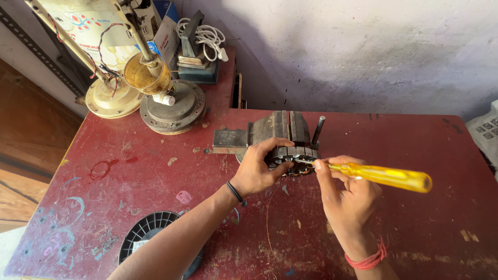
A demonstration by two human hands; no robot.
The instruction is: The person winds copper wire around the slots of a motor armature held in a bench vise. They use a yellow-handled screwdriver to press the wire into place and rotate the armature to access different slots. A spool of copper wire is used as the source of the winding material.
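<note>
Stator point(290, 158) sits by the vise point(275, 132) on the table point(415, 155), left hand point(257, 168) fingers clamped around it; right hand point(347, 199) fingers pinch the screwdriver point(386, 176): brace firmly, pry gently beside the windings

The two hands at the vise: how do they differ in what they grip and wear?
The left hand wraps around the dark round motor core beside the vise; the right hand holds a yellow-handled screwdriver with its tip at that core. The left wrist wears a thin black band; the right wrist wears red thread. Both hands are bare and meet at the core above the red table.
</note>
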